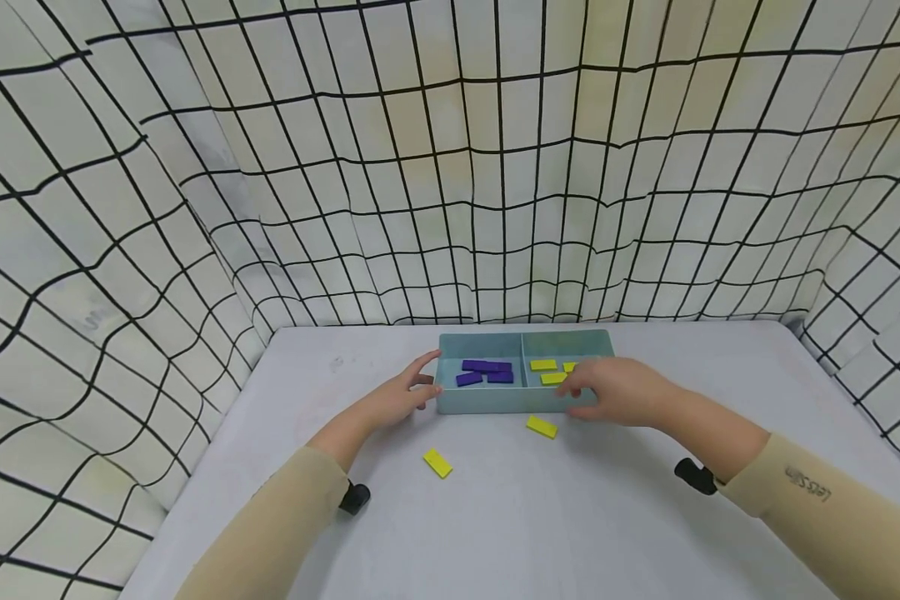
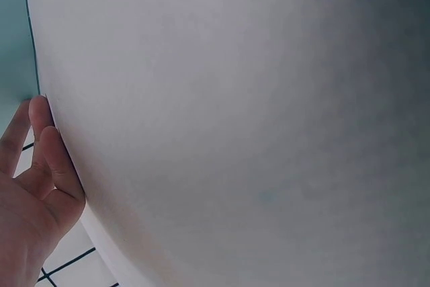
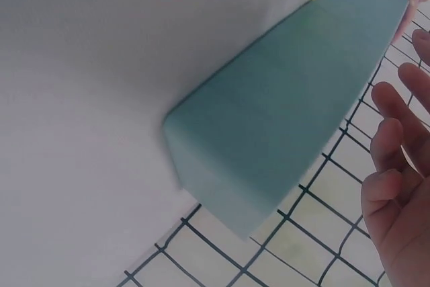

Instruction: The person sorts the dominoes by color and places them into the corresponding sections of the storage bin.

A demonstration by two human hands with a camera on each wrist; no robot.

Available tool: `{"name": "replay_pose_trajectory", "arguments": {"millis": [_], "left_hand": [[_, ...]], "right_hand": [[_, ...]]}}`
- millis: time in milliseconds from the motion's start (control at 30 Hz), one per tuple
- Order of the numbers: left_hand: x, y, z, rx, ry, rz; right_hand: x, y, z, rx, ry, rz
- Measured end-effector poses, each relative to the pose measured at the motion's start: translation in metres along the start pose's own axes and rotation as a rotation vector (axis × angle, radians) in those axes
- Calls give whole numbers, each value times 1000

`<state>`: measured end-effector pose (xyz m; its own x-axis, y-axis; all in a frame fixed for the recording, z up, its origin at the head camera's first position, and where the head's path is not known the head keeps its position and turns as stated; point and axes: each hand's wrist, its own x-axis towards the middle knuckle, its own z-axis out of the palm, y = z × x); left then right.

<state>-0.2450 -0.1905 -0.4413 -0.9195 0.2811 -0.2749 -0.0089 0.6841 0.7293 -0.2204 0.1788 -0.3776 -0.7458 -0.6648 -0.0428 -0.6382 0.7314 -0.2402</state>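
Note:
A pale teal two-compartment box point(image 1: 487, 402) stands at the back of the table. Several purple blocks point(image 1: 487, 366) lie in its left compartment, and yellow blocks point(image 1: 543, 365) lie in the right one. My left hand point(image 1: 393, 400) touches the box's left end with thumb and fingertips. Over the right compartment's front wall hovers my right hand point(image 1: 622, 393), fingers loosely bent beside the yellow blocks and hiding part of them. The right wrist view shows that hand point(image 3: 403, 193) above the rim with nothing in its fingers.
One loose yellow block point(image 1: 542, 427) lies just in front of the box; another yellow block point(image 1: 437, 463) is nearer, toward the left. White cloth covers the table point(image 1: 495, 517). Walls with a black grid point(image 1: 502, 183) enclose it at the back and sides.

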Motion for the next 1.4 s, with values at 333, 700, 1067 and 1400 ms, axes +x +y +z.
{"name": "replay_pose_trajectory", "arguments": {"millis": [333,700,1067,1400], "left_hand": [[1,-3,1,-3,-3,-1],[4,-4,0,-9,-10,-5],[1,-3,-1,-7,-14,1],[1,-2,-1,2,-13,-7]], "right_hand": [[-6,-5,24,-10,11,-13],[9,-9,50,-79,-10,12],[23,-14,65,-104,9,-49],[28,-22,68,-146,-3,-15]]}}
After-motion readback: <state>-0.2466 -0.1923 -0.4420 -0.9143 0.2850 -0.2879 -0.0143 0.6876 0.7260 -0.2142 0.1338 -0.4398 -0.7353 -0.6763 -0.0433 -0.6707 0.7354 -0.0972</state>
